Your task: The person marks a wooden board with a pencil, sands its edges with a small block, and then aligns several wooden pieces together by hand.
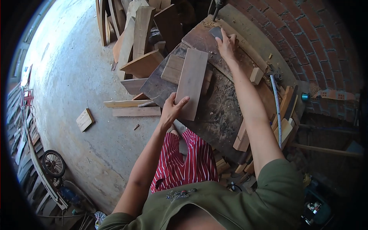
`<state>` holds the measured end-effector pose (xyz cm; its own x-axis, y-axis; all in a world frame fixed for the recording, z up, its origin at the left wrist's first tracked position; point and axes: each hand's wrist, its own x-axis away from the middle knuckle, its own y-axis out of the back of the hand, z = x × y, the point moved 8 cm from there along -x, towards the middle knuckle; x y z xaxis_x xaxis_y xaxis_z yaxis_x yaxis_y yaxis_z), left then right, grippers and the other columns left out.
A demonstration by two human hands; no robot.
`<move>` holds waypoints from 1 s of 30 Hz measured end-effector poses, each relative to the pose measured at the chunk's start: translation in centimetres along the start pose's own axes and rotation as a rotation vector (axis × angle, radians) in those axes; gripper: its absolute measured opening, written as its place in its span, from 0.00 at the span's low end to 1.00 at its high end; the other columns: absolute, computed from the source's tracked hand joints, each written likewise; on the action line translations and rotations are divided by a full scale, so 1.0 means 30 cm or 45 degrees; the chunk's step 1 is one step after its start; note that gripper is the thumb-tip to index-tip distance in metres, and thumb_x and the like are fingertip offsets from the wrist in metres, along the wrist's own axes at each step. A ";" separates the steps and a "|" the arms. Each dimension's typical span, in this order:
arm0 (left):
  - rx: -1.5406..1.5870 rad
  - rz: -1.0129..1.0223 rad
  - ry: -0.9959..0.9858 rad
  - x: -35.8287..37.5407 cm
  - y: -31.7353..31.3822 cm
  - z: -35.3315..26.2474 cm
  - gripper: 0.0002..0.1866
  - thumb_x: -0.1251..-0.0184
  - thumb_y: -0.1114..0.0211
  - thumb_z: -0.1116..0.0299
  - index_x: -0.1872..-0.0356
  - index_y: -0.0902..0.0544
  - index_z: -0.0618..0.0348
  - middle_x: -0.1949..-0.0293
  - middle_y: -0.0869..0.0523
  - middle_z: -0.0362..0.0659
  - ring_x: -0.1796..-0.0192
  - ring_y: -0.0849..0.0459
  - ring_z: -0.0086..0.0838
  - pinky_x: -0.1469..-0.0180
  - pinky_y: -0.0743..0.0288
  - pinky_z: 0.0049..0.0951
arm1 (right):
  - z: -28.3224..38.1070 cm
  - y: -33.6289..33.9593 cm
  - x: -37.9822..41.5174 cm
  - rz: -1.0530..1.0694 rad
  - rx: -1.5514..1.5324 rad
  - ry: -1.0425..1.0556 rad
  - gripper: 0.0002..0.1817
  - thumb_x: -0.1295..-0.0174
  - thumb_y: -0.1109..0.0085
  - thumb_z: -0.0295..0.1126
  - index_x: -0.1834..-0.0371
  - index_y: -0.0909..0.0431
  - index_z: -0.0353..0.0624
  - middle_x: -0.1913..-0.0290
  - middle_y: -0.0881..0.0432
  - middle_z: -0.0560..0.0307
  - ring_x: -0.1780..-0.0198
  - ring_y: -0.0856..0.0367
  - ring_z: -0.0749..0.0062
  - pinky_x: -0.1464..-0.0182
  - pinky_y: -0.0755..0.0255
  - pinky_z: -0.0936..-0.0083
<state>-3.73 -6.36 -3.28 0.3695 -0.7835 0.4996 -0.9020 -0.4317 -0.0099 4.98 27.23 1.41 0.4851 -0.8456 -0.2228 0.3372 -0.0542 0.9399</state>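
My left hand (173, 110) is closed on the near end of a flat, pale wooden board (193, 78), its thumb lying on the top face. That board rests slanted across a shorter wood block (173, 69) on the worn, dusty workbench (218, 111). Toward the far end of the bench, my right hand (227, 46) grips a small dark grey flat block (216, 33) between thumb and fingers. Its exact kind cannot be made out. The two hands are well apart.
Offcuts and planks (142, 32) lean in a pile beyond the bench. A blue-white strip (276, 111) and a wood block (256, 76) lie at its right, near a brick wall (306, 38). One offcut (85, 120) and a wheel (53, 163) are on the left floor.
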 end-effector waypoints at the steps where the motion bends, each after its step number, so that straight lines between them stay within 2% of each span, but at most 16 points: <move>1: -0.242 -0.083 -0.091 -0.035 0.006 -0.025 0.34 0.38 0.29 0.43 0.47 0.23 0.66 0.63 0.12 0.56 0.61 0.10 0.41 0.57 0.18 0.38 | 0.040 0.063 0.061 -0.188 -0.211 0.067 0.30 0.35 0.35 0.43 0.29 0.28 0.54 0.51 0.28 0.42 0.49 0.28 0.49 0.42 0.34 0.56; 2: -0.226 -0.089 -0.092 -0.045 -0.007 -0.031 0.34 0.38 0.29 0.43 0.47 0.23 0.66 0.63 0.12 0.56 0.61 0.10 0.41 0.57 0.18 0.38 | 0.082 0.127 0.137 -0.373 -0.426 0.140 0.30 0.35 0.35 0.43 0.29 0.27 0.54 0.54 0.28 0.43 0.53 0.28 0.51 0.43 0.34 0.57; 4: -0.408 -0.231 -0.207 -0.045 -0.012 -0.076 0.35 0.39 0.29 0.43 0.44 0.25 0.64 0.62 0.13 0.62 0.58 0.10 0.51 0.55 0.18 0.42 | 0.218 0.153 0.370 -0.145 -0.393 0.159 0.28 0.34 0.36 0.42 0.30 0.26 0.54 0.58 0.31 0.46 0.56 0.30 0.51 0.45 0.34 0.56; 5: -0.405 -0.198 -0.148 -0.045 -0.017 -0.071 0.36 0.38 0.30 0.43 0.44 0.28 0.65 0.61 0.13 0.65 0.56 0.11 0.56 0.54 0.19 0.45 | 0.291 0.158 0.474 -0.052 -0.277 0.238 0.27 0.34 0.36 0.42 0.31 0.24 0.55 0.58 0.32 0.47 0.55 0.31 0.51 0.46 0.34 0.56; 6: -0.400 -0.190 -0.145 -0.054 -0.018 -0.070 0.36 0.38 0.30 0.43 0.44 0.28 0.65 0.61 0.13 0.65 0.56 0.11 0.56 0.54 0.19 0.45 | 0.333 0.147 0.532 0.042 -0.161 0.313 0.26 0.34 0.36 0.41 0.32 0.23 0.56 0.58 0.34 0.48 0.54 0.32 0.51 0.47 0.34 0.55; 8: -0.426 -0.182 -0.154 -0.048 -0.022 -0.054 0.35 0.37 0.31 0.43 0.46 0.28 0.66 0.62 0.13 0.66 0.56 0.11 0.56 0.54 0.19 0.46 | 0.296 0.120 0.437 0.037 -0.041 0.198 0.25 0.34 0.38 0.47 0.33 0.22 0.58 0.58 0.33 0.48 0.54 0.31 0.50 0.52 0.33 0.56; 10: -0.433 -0.186 -0.132 -0.047 -0.031 -0.045 0.34 0.36 0.30 0.45 0.46 0.28 0.66 0.63 0.13 0.64 0.58 0.10 0.53 0.56 0.18 0.43 | 0.290 0.113 0.295 -0.031 -0.039 0.092 0.24 0.33 0.40 0.47 0.35 0.21 0.56 0.57 0.32 0.46 0.53 0.31 0.49 0.51 0.33 0.55; 13: -0.462 -0.228 -0.133 -0.044 -0.035 -0.055 0.32 0.36 0.30 0.47 0.48 0.28 0.67 0.65 0.12 0.63 0.61 0.10 0.50 0.59 0.17 0.42 | 0.306 0.103 0.332 -0.131 -0.083 -0.002 0.24 0.33 0.40 0.47 0.35 0.22 0.54 0.58 0.30 0.45 0.53 0.30 0.49 0.52 0.33 0.54; 16: -0.471 -0.229 -0.178 -0.048 -0.028 -0.063 0.32 0.35 0.30 0.47 0.48 0.29 0.67 0.65 0.13 0.63 0.61 0.10 0.52 0.59 0.17 0.42 | 0.363 0.133 0.545 0.100 0.031 0.036 0.28 0.34 0.39 0.48 0.31 0.25 0.54 0.60 0.30 0.45 0.56 0.29 0.49 0.53 0.33 0.55; 18: -0.446 -0.210 -0.192 -0.046 -0.034 -0.053 0.32 0.35 0.30 0.47 0.48 0.29 0.67 0.65 0.13 0.64 0.61 0.10 0.52 0.59 0.17 0.43 | 0.358 0.126 0.533 0.119 0.076 0.050 0.29 0.34 0.40 0.50 0.31 0.26 0.55 0.60 0.30 0.45 0.56 0.29 0.51 0.52 0.34 0.55; 20: -0.425 -0.230 -0.193 -0.048 -0.043 -0.063 0.31 0.34 0.31 0.48 0.49 0.29 0.67 0.65 0.13 0.64 0.61 0.10 0.54 0.59 0.18 0.44 | 0.349 0.100 0.418 -0.041 0.134 0.091 0.29 0.33 0.42 0.52 0.32 0.26 0.54 0.60 0.27 0.45 0.55 0.28 0.51 0.51 0.34 0.55; 24: -0.447 -0.258 -0.226 -0.040 -0.039 -0.080 0.29 0.33 0.31 0.49 0.50 0.29 0.67 0.65 0.13 0.65 0.61 0.11 0.55 0.60 0.18 0.44 | 0.330 0.065 0.318 -0.101 0.112 -0.086 0.29 0.32 0.44 0.53 0.31 0.27 0.53 0.58 0.26 0.43 0.51 0.28 0.49 0.47 0.37 0.52; 25: -0.458 -0.253 -0.218 -0.040 -0.041 -0.081 0.28 0.33 0.32 0.50 0.50 0.29 0.67 0.65 0.13 0.65 0.60 0.11 0.55 0.60 0.18 0.44 | 0.349 0.091 0.397 -0.071 0.135 -0.074 0.29 0.32 0.44 0.52 0.31 0.26 0.54 0.59 0.26 0.44 0.51 0.27 0.50 0.46 0.38 0.52; 26: -0.473 -0.241 -0.208 -0.043 -0.041 -0.073 0.28 0.32 0.32 0.50 0.51 0.29 0.67 0.64 0.13 0.65 0.60 0.11 0.55 0.59 0.18 0.44 | 0.376 0.117 0.498 -0.078 0.181 -0.017 0.29 0.33 0.42 0.51 0.32 0.26 0.50 0.60 0.26 0.45 0.53 0.27 0.52 0.50 0.39 0.54; 28: -0.474 -0.235 -0.240 -0.044 -0.038 -0.083 0.27 0.32 0.32 0.51 0.50 0.29 0.67 0.64 0.13 0.65 0.60 0.11 0.56 0.59 0.18 0.44 | 0.367 0.129 0.579 0.085 0.151 -0.054 0.29 0.34 0.42 0.51 0.32 0.26 0.52 0.61 0.26 0.47 0.54 0.28 0.54 0.51 0.40 0.55; 30: -0.402 -0.213 -0.204 -0.037 -0.045 -0.071 0.27 0.32 0.33 0.51 0.50 0.29 0.67 0.64 0.14 0.66 0.60 0.11 0.56 0.58 0.19 0.45 | 0.357 0.122 0.490 -0.052 0.215 0.002 0.29 0.34 0.42 0.51 0.32 0.26 0.53 0.60 0.26 0.47 0.54 0.28 0.54 0.51 0.41 0.55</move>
<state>-3.41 -3.97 -1.96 0.5249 -0.7845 0.3303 -0.8416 -0.4202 0.3394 4.71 8.91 4.35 0.4751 -0.8400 -0.2620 0.2165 -0.1770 0.9601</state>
